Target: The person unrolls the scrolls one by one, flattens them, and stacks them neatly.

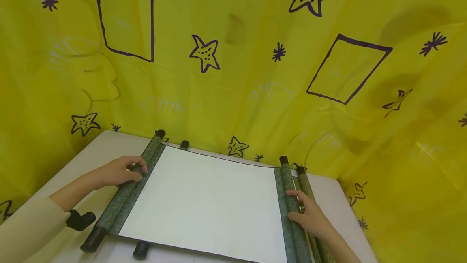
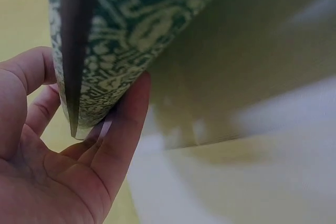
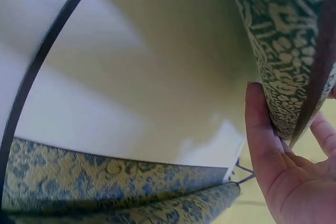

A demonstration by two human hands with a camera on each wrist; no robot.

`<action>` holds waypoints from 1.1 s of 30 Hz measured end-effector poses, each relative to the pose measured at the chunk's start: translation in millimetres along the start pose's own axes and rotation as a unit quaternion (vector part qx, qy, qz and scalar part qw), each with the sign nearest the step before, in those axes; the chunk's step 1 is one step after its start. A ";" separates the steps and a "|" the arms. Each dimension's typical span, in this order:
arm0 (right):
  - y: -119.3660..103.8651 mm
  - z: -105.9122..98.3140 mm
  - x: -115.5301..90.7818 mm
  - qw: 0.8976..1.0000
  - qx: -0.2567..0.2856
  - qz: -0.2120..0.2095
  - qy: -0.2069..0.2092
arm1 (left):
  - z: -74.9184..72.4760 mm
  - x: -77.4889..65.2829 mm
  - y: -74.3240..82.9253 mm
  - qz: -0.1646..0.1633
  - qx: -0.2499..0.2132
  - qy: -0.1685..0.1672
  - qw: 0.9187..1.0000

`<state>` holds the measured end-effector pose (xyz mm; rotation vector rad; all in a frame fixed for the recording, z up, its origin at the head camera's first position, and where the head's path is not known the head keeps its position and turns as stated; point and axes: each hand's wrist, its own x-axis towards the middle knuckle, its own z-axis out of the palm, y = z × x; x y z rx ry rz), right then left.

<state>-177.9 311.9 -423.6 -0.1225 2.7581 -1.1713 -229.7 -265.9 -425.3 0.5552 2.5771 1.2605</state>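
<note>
A hanging scroll with a blank white sheet (image 1: 204, 202) is spread between two rollers covered in green patterned brocade, with black end knobs. My left hand (image 1: 122, 170) holds the left roller (image 1: 120, 202); in the left wrist view its thumb and fingers lie around the green brocade (image 2: 121, 40). My right hand (image 1: 308, 214) grips the right roller (image 1: 288, 186), and the right wrist view shows fingers on both sides of its brocade (image 3: 286, 51). Beneath lies a second scroll, its gold-and-blue brocade (image 3: 105, 177) visible under the lifted one, its black knob (image 1: 141, 250) poking out.
Both scrolls are over a white table (image 1: 354, 218) with rounded far corners. Behind and around it hangs a yellow curtain (image 1: 248, 60) printed with purple stars and frames. A black fitting (image 1: 81, 220) sits at my left wrist, beside the light sleeve (image 1: 36, 222).
</note>
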 end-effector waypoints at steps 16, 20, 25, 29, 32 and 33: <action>7.7 21.4 19.5 0.995 -0.098 0.015 -0.001 | 13.7 7.7 -8.1 -0.021 0.080 -0.002 0.997; 8.2 24.0 23.0 0.989 -0.149 0.004 -0.003 | 17.2 7.8 -8.2 -0.020 0.104 0.016 0.994; 11.3 21.6 24.3 0.988 -0.156 0.008 -0.011 | 21.9 8.5 -13.1 0.008 0.123 0.034 0.992; 6.2 16.0 16.5 0.991 -0.133 0.002 -0.033 | 25.8 5.4 -13.1 0.004 0.141 0.037 0.989; -2.1 14.9 6.9 0.995 -0.097 -0.019 -0.015 | 31.0 -1.7 2.2 -0.010 0.166 0.059 0.984; -7.4 15.9 3.3 0.996 -0.086 -0.028 0.003 | 33.6 -4.5 11.0 -0.009 0.167 0.074 0.983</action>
